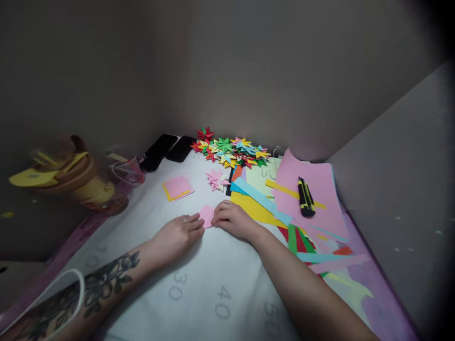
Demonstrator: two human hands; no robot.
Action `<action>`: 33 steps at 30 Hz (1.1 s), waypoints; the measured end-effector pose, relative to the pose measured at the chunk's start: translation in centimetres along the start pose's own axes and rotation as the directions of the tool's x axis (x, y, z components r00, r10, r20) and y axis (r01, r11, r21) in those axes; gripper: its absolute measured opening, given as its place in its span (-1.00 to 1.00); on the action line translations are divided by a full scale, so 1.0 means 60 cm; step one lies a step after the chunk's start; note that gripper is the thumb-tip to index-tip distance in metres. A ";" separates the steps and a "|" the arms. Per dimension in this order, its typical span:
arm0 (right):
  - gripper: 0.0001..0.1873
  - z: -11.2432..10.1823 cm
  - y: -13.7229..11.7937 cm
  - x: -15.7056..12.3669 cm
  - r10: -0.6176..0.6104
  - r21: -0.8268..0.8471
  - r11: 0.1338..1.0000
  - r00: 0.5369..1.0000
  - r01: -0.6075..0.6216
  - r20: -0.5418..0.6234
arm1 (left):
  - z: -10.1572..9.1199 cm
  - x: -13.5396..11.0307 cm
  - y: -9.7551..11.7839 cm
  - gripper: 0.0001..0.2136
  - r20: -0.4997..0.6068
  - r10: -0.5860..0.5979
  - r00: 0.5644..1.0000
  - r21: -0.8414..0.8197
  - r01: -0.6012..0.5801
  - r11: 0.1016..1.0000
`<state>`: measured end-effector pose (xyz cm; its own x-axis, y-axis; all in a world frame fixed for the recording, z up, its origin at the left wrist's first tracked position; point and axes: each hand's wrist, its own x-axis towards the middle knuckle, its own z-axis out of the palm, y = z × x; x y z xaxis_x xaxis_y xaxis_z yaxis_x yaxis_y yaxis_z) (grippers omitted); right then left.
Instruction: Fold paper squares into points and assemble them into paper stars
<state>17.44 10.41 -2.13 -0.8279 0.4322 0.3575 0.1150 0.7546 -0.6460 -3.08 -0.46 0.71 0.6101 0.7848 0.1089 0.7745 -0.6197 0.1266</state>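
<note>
A small pink paper square lies on the white cloth, turned so a corner points away from me. My left hand rests flat beside it, its fingertips on the paper's left edge. With curled fingers, my right hand pinches the paper's right edge; the fingertips partly hide that side. Just beyond, a stack of pink and yellow paper squares sits at the left. A pink folded paper star lies straight ahead of my hands.
Several colourful paper stars are heaped at the back. Paper strips and pink sheets spread to the right, with a black and yellow box cutter on top. Two dark phones and a flowerpot stand left.
</note>
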 end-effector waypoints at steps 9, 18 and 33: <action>-0.86 -0.002 -0.022 0.014 0.202 -0.029 0.979 0.978 -0.203 -0.047 | 0.006 -0.014 0.007 -0.60 0.074 -0.018 0.997 0.061 0.014 0.998; -0.83 0.021 -0.025 0.021 0.337 -0.142 0.922 0.928 -0.359 -0.157 | 0.001 -0.016 0.016 -0.58 0.096 -0.028 0.995 0.057 0.023 0.998; -0.85 0.030 -0.033 0.022 0.364 -0.228 0.886 0.910 -0.405 -0.200 | 0.010 -0.012 0.022 -0.49 0.083 -0.083 0.993 0.081 0.076 0.994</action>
<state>15.11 8.61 -1.61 -0.6017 0.7666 0.2244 0.5621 0.6060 -0.5629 -2.40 -1.80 0.19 0.5557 0.8312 0.0154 0.8296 -0.5557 0.0542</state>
